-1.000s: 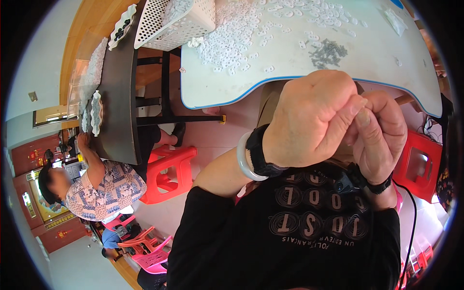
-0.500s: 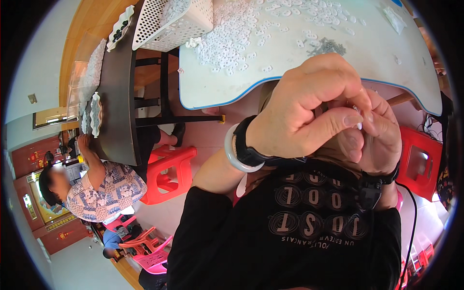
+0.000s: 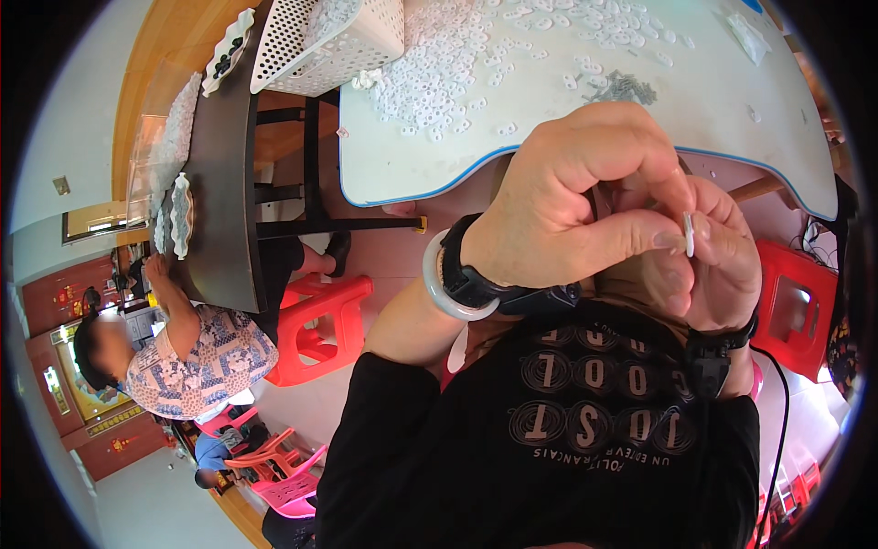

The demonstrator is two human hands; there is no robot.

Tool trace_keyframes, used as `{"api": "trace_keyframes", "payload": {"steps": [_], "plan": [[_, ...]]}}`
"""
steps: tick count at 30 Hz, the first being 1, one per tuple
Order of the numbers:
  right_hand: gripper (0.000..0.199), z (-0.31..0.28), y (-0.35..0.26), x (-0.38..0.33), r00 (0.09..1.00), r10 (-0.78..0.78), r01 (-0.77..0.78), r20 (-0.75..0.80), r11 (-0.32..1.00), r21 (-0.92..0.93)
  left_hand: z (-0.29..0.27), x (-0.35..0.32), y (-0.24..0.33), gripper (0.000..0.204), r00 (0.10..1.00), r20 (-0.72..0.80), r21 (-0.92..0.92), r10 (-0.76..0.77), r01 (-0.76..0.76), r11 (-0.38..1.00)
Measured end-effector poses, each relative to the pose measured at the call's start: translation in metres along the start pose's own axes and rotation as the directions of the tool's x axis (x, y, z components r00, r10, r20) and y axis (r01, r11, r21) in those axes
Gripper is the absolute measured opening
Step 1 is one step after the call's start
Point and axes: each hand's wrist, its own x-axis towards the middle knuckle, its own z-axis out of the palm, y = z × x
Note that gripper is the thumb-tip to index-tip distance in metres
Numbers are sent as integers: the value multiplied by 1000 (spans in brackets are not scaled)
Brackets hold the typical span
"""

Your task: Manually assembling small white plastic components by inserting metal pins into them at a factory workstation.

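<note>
At the far left, a person in a patterned shirt (image 3: pixel 197 361) sits by a dark table (image 3: pixel 219 174), with a red stool (image 3: pixel 315 325) beside. Farther right, a white basket (image 3: pixel 334 41) and scattered white rings (image 3: pixel 439 73) lie on the pale table (image 3: pixel 512 137). Close up, the left hand (image 3: pixel 567 215) and right hand (image 3: pixel 718 261) pinch one small white ring (image 3: pixel 689 235) between fingertips.

A small white plastic piece (image 3: pixel 689 235) is seen edge-on, so it shows only as a thin, upright sliver; its full shape cannot be told. It sits pinched between the thumb tip of the left hand (image 3: pixel 572 206) and the fingers of the right hand (image 3: pixel 718 261), touching both, at the spot where the two hands meet.
</note>
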Motion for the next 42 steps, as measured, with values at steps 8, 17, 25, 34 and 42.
{"api": "trace_keyframes", "payload": {"steps": [8, 17, 25, 34, 42], "plan": [[16, -80, -46, 14, 748, -600, 103, -283, 527, -843, -37, -11, -58, 7, 908, -380, 513, -173, 363, 778], [28, -177, -110, 3, 603, -777, -544, -179, -237, -805, -68, -25, -88, 10, 897, -442, 859, 1, 423, 288], [28, -177, -112, 1, 584, -795, -608, -164, -295, -738, -66, -24, -85, 12, 915, -403, 894, -13, 397, 206], [21, -146, -80, 15, 537, -841, -400, -69, -181, -898, -68, -29, -96, 8, 926, -372, 899, -68, 378, 222], [11, -86, -39, 73, 802, -595, -35, 53, -134, -990, -62, -26, -87, 12, 898, -427, 883, -109, 440, 164]]}}
